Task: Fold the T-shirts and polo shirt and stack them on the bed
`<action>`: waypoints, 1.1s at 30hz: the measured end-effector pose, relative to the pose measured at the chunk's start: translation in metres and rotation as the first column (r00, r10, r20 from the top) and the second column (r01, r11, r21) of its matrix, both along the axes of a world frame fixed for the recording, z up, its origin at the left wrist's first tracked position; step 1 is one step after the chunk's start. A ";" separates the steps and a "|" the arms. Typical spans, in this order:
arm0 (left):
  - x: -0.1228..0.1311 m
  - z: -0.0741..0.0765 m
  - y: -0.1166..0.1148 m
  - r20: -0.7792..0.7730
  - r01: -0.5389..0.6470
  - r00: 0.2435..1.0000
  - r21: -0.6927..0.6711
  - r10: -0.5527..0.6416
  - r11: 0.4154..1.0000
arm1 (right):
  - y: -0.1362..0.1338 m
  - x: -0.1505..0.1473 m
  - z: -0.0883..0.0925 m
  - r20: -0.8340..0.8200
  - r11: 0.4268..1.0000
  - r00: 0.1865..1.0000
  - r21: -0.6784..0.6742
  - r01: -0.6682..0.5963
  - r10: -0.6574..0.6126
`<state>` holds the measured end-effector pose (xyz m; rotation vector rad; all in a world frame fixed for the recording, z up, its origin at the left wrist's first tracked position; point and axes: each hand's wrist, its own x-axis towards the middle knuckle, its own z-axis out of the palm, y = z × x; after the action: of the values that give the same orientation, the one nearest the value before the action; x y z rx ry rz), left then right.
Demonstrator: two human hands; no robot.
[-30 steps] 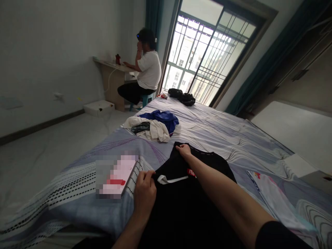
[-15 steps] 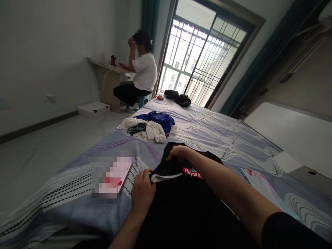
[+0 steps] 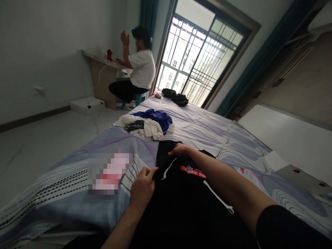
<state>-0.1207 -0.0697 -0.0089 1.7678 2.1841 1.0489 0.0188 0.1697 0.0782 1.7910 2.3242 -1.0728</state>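
A black garment with a red label and white drawstrings lies spread on the bed in front of me. My left hand pinches its near left edge between thumb and fingers. My right hand reaches across the cloth and grips its far edge, fingers curled over the fabric.
A pile of white, blue and dark clothes lies further up the bed, and a dark heap near the window. A blurred flat item lies left of my hand. A person in a white shirt sits at a desk. A white garment lies on the right.
Both hands have drawn the black garment's edge inward, folding it so the red label and drawstring now show more. The seated person has raised a hand.
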 end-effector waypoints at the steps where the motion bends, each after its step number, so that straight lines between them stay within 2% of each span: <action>1: 0.000 0.000 0.000 -0.002 0.007 1.000 -0.008 -0.007 1.000 | -0.003 0.004 -0.003 -0.002 1.000 1.000 -0.007 -0.021 0.021; 5: -0.001 0.001 0.001 0.039 -0.023 0.999 -0.012 0.023 1.000 | -0.013 0.014 -0.006 -0.130 0.998 0.991 0.060 -0.029 0.037; 8: -0.005 -0.001 0.004 0.099 -0.092 0.991 0.048 0.086 0.995 | -0.018 0.018 -0.004 -0.187 0.996 0.982 0.089 0.011 0.006; 11: -0.007 -0.002 0.006 0.113 -0.135 0.986 0.106 0.123 0.985 | -0.022 0.025 -0.007 -0.146 0.990 0.989 0.133 0.051 -0.031; 14: -0.006 0.001 0.005 0.059 -0.131 0.990 0.061 0.128 0.989 | -0.030 0.042 -0.015 -0.033 0.979 0.999 0.200 0.036 -0.030; 17: -0.004 0.006 -0.001 -0.021 -0.075 0.997 -0.035 0.075 0.997 | -0.039 0.073 -0.020 0.087 0.957 0.995 0.285 -0.061 0.037; 20: -0.003 0.007 -0.004 -0.062 -0.003 0.998 -0.056 -0.001 0.998 | -0.044 0.119 -0.014 0.210 0.933 0.969 0.304 -0.190 0.129; 22: -0.004 0.004 -0.004 -0.077 0.042 0.996 0.004 -0.042 0.999 | -0.044 0.151 -0.006 0.290 0.925 0.938 0.270 -0.268 0.187; 25: -0.006 -0.002 0.000 -0.144 0.155 0.981 0.167 -0.131 0.974 | -0.044 0.192 0.006 0.371 0.914 0.893 0.206 -0.348 0.256; 27: -0.007 -0.006 0.003 -0.210 0.245 0.958 0.237 -0.196 0.940 | -0.044 0.209 0.009 0.394 0.907 0.868 0.162 -0.390 0.303; 29: -0.008 -0.009 0.005 -0.261 0.303 0.936 0.253 -0.237 0.919 | -0.047 0.219 0.007 0.408 0.884 0.833 0.117 -0.453 0.373; 33: -0.009 -0.017 0.009 -0.323 0.342 0.910 0.233 -0.259 0.910 | -0.050 0.225 -0.003 0.421 0.816 0.774 0.121 -0.565 0.473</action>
<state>-0.1296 -0.0612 -0.0261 2.4331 1.8725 1.1356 0.2440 0.1195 0.0752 1.1191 2.5335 -0.3392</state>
